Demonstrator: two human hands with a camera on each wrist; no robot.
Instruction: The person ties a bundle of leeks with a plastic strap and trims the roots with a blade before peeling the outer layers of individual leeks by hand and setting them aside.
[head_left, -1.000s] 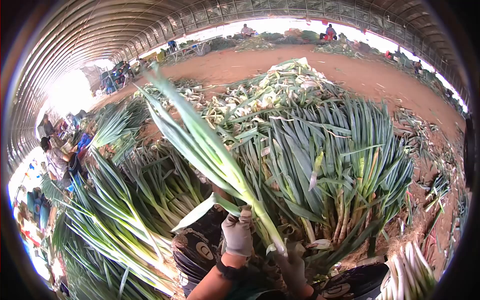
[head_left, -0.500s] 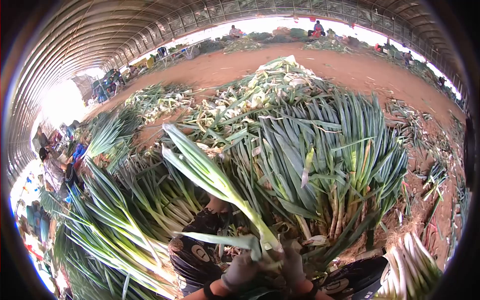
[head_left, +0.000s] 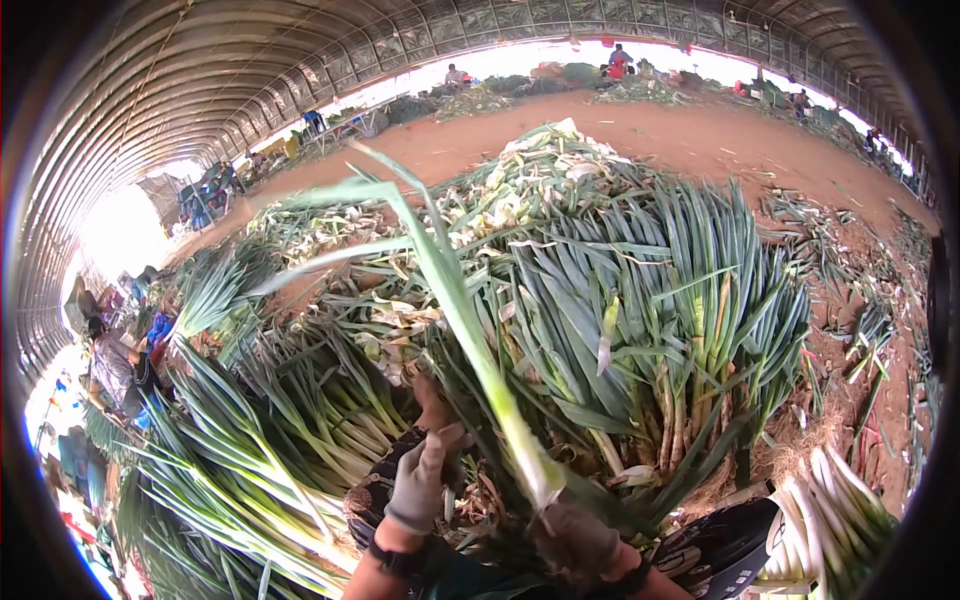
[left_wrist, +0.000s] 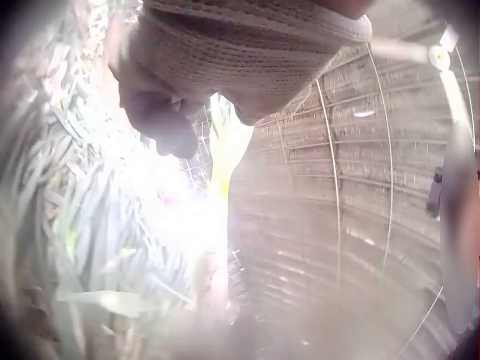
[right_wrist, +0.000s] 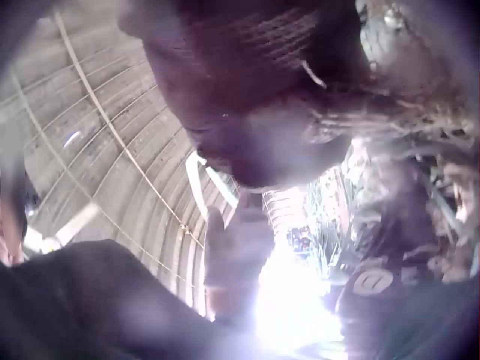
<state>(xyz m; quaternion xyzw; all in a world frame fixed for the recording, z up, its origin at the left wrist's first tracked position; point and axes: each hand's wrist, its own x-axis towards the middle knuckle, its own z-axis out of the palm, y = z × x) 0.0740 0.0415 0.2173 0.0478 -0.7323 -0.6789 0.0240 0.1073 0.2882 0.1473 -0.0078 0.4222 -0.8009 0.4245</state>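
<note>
A long green onion [head_left: 470,340] slants up and left across the head view, its green leaves spreading and blurred at the top. My gloved right hand [head_left: 575,540] grips its pale lower end, fingers curled round it. To the left of the stalk, my gloved left hand [head_left: 418,490] is raised, apart from it, fingers pointing up and nothing plainly held. The left wrist view shows the left glove [left_wrist: 232,60] close up, with the bright stalk [left_wrist: 220,187] beyond it. In the right wrist view the right glove [right_wrist: 255,97] is dark, hiding its grip.
Green onions stand bunched ahead [head_left: 650,300], and others lie at the left [head_left: 240,440]. White-stemmed ones lie at lower right [head_left: 815,520]. Behind is a heap of stripped leaves [head_left: 540,170]. A person [head_left: 115,365] sits at far left; others are farther back under the arched roof.
The hands came together at the stalk's lower end, then my left hand moved up and left, away from it. The loose leaf beside the lower stalk no longer shows there; the upper leaves now spread left.
</note>
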